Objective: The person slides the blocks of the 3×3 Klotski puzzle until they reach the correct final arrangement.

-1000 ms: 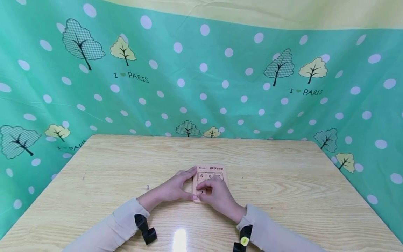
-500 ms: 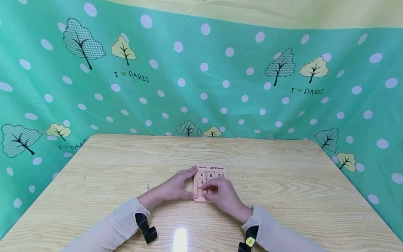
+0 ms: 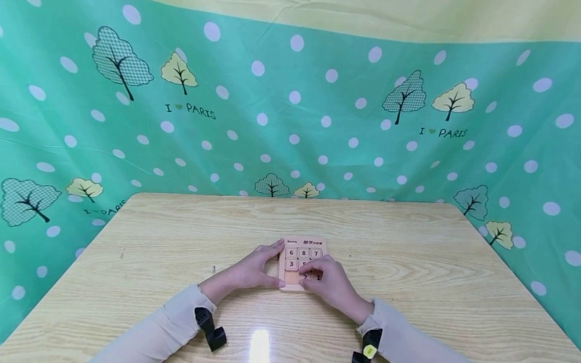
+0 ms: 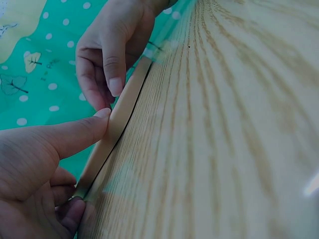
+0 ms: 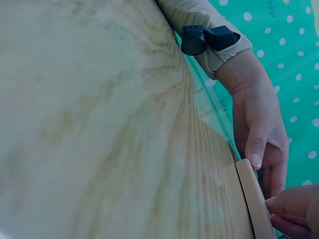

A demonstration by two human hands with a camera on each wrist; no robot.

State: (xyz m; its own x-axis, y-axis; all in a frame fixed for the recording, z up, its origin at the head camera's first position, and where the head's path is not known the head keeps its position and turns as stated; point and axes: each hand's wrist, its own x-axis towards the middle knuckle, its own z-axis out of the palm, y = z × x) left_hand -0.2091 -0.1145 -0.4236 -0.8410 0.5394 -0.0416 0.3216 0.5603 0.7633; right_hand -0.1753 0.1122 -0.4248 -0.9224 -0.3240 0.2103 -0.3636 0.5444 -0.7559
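Note:
A pale wooden number sliding puzzle [image 3: 297, 289] lies flat on the table. My left hand [image 3: 249, 269] grips its left side, thumb at the near corner and fingers at the far one. With thumb and index finger, my right hand [image 3: 333, 286] pinches the tile marked 2 [image 3: 306, 277] in the bottom row. Left of that tile is a bare slot [image 3: 292, 278]. The tiles 6, 8 and 7 fill the top row, and the 3 tile [image 3: 291, 264] sits at the middle row's left. My right fingers partly cover the other tiles. Both wrist views show the puzzle's edge [image 4: 124, 107] side-on.
The light wood-grain table [image 3: 181, 227] stretches out around the puzzle. Behind it hangs a green cloth [image 3: 290, 121] with dots and trees. A black wrist camera [image 3: 211, 333] is strapped to the left sleeve, and another one [image 3: 367, 348] to the right.
My right hand has moved right, and the 2 tile has slid from the bottom-left slot to the bottom middle. The left hand keeps its hold on the puzzle.

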